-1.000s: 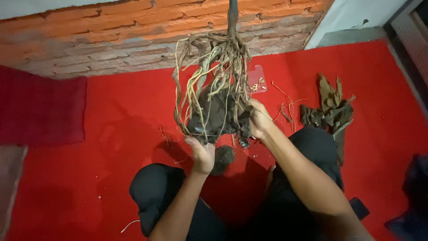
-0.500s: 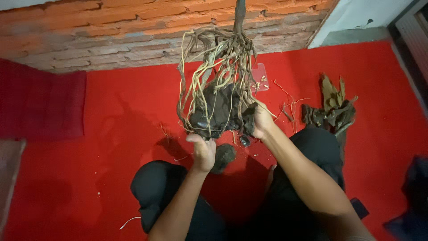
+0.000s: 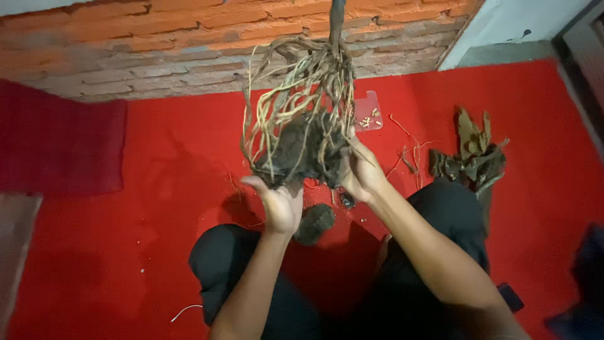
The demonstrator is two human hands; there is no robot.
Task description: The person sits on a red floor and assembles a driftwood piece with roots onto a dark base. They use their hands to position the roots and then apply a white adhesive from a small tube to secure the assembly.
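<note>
A hanging bundle of tan, tangled roots (image 3: pixel 296 107) with a dark fibrous clump (image 3: pixel 302 154) at its bottom dangles from a stem at the top of the head view. My left hand (image 3: pixel 280 201) cups the clump from below on its left side. My right hand (image 3: pixel 362 173) grips the clump's right side with fingers pressed into it. A loose dark lump (image 3: pixel 314 223) lies on the red mat (image 3: pixel 157 208) just under my hands, between my knees.
A brick wall (image 3: pixel 157 44) runs along the back. A small clear tray (image 3: pixel 370 116) with several tiny pieces lies behind the roots. A pile of dry brown leaves (image 3: pixel 472 157) and loose root strands sit to the right. Darker red cloth (image 3: pixel 56 145) at left.
The root bundle has swung slightly and sits a little higher in my hands. My left hand has risen to cup the clump from beneath; my right hand stays on its right side.
</note>
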